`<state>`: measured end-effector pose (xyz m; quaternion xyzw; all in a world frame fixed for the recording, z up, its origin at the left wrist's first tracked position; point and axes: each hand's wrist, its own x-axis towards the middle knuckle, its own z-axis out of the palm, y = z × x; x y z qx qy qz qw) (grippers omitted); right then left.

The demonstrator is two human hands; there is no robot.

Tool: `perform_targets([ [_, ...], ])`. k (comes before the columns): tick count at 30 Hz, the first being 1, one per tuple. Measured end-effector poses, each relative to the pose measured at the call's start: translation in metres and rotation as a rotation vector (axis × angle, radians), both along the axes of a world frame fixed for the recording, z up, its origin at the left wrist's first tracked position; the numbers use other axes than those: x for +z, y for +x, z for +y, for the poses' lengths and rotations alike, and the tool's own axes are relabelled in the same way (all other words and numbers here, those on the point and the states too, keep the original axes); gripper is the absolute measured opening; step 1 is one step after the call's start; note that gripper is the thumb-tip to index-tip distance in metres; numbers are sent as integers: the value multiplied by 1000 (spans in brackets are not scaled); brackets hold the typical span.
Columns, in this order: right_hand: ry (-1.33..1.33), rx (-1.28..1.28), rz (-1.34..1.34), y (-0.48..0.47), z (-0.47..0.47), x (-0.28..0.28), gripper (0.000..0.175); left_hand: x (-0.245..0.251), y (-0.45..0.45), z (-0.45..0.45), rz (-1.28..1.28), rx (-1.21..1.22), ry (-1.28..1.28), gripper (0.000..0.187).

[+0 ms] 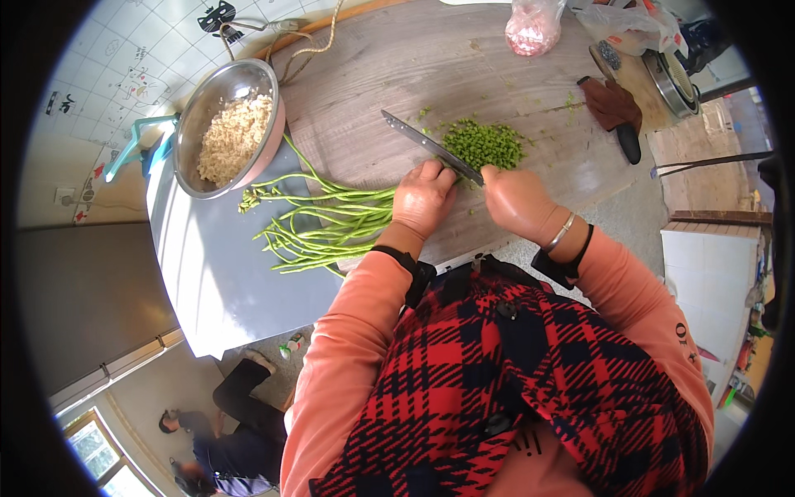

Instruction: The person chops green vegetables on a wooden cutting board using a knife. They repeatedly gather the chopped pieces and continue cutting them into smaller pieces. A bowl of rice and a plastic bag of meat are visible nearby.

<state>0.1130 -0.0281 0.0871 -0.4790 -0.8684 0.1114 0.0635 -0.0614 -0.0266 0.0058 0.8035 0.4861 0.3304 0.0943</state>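
My left hand (424,197) presses down on a bunch of long green yard-long beans (335,217), close to their cut ends. The beans spread out to the left across the wooden board (366,68) and over a grey tabletop (236,273). My right hand (520,202) grips the handle of a kitchen knife (428,144); its dark blade points up and to the left, just beyond my left fingers. Against the far side of the blade lies a heap of finely chopped green beans (484,143). Most of the handle is hidden in my fist.
A steel bowl (273,118) of pale crumbly food (236,136) stands at the left. On the far right lie a brown cloth with a black handle (612,109), plastic bags (627,28) and a round metal pan (671,84). Bagged meat (533,31) rests at the back. People (236,435) sit lower left.
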Motion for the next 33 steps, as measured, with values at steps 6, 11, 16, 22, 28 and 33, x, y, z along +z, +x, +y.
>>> perform_targets([
  [6,-44,20,-73,4,-3,22,6,1,1,0,18,19,-4,17],
  [11,-89,42,-100,4,-3,29,7,0,0,0,6,17,8,17],
  [16,-109,18,-67,-4,8,9,8,-3,-1,-1,19,0,32,23],
  [22,-23,1,48,-8,18,-16,7,0,-2,1,69,10,-21,29],
  [28,1,-42,83,7,7,3,8,8,-4,-1,107,10,-123,45],
  [33,20,-35,42,15,-3,11,8,15,-7,-8,123,2,-8,48],
])
